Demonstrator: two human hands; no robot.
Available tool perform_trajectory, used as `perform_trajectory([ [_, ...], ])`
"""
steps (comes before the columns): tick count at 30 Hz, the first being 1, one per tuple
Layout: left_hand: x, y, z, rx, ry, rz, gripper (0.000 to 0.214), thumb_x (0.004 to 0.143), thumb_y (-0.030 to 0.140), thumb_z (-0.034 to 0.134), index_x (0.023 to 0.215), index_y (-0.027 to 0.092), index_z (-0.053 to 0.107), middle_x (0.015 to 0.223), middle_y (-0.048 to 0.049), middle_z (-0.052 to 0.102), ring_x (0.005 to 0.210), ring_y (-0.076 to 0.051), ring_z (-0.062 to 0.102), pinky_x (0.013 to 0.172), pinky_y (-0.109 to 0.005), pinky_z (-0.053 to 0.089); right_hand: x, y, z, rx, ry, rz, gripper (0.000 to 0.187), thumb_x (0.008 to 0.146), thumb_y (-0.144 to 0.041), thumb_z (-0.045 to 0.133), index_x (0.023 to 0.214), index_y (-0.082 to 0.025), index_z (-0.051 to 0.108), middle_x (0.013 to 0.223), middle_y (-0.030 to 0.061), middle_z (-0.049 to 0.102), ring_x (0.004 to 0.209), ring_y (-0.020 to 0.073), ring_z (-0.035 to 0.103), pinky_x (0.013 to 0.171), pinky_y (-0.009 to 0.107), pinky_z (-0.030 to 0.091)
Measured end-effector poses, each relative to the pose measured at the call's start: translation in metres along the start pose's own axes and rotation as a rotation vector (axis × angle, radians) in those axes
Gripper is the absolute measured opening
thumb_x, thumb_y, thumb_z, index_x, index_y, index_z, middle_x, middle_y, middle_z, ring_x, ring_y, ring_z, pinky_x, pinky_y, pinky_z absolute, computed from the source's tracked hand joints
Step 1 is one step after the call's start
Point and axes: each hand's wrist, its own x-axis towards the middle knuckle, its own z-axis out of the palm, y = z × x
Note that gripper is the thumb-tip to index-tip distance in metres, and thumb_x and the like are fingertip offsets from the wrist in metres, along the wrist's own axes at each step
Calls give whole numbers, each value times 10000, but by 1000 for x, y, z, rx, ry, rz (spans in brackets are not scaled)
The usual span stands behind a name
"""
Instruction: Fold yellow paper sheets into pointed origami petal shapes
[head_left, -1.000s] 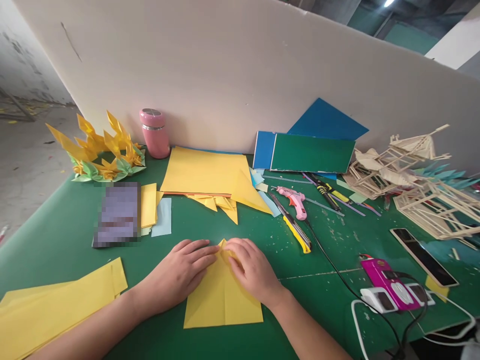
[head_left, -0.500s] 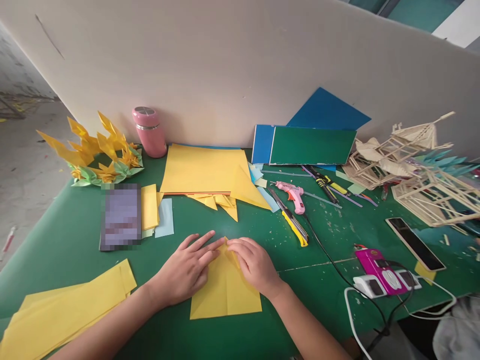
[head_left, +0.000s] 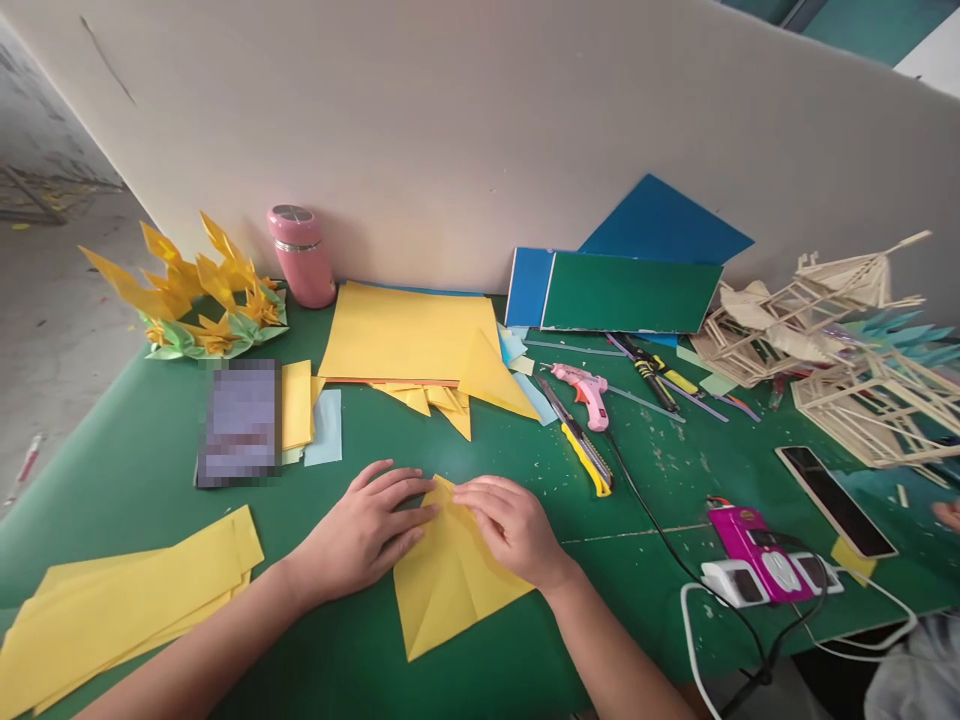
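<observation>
On the green table, a creased sheet of yellow paper (head_left: 457, 585) lies between my hands, its narrow tip pointing away from me. My left hand (head_left: 367, 530) rests by the paper's left edge with its fingers apart, fingertips touching near the upper part. My right hand (head_left: 517, 530) has its fingers pressed together on the paper's upper right edge, the thumb tucked below them. To the left of my left forearm lie several loose yellow sheets (head_left: 135, 610). Beyond my hands, folded yellow pieces (head_left: 450, 405) stick out from under a stack of yellow paper (head_left: 405, 330).
A pink glue gun (head_left: 585, 390) and a yellow utility knife (head_left: 589, 460) lie right of centre. Further right are a magenta power strip (head_left: 765, 550), a phone (head_left: 836, 500), a wooden stick model (head_left: 855, 400) and another person's hand (head_left: 949, 514). A paper crown (head_left: 202, 300) and pink flask (head_left: 304, 260) stand back left.
The yellow paper has turned, its near edge now slanting up to the right. My left hand has shifted slightly left. Another person's hand has appeared at the right edge.
</observation>
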Motion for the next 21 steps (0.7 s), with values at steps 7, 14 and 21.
perform_trajectory([
  [7, 4, 0, -1, -57, 11, 90, 276, 1002, 243, 387, 1099, 214, 644, 1070, -59, 683, 1154, -214, 579, 1101, -461, 338, 3, 0, -11, -163, -193, -43, 451, 868, 4, 377, 1200, -192, 611, 1088, 80, 710, 1118, 241, 588, 950, 454, 479],
  [14, 4, 9, -6, 0, -20, 215, 337, 1012, 250, 325, 1036, 203, 658, 994, -73, 665, 910, -215, 619, 785, -332, 532, 13, -11, -3, -160, -287, 12, 447, 897, -66, 419, 1327, -151, 505, 1080, 116, 677, 1025, 240, 599, 891, 419, 504],
  [21, -6, 24, -2, -3, 35, 172, 324, 1008, 200, 327, 1037, 179, 649, 968, -72, 688, 808, -188, 644, 749, -298, 542, 5, -19, 5, -66, -270, -26, 382, 992, -218, 415, 1373, -219, 439, 1233, 77, 634, 1140, 195, 567, 981, 386, 469],
])
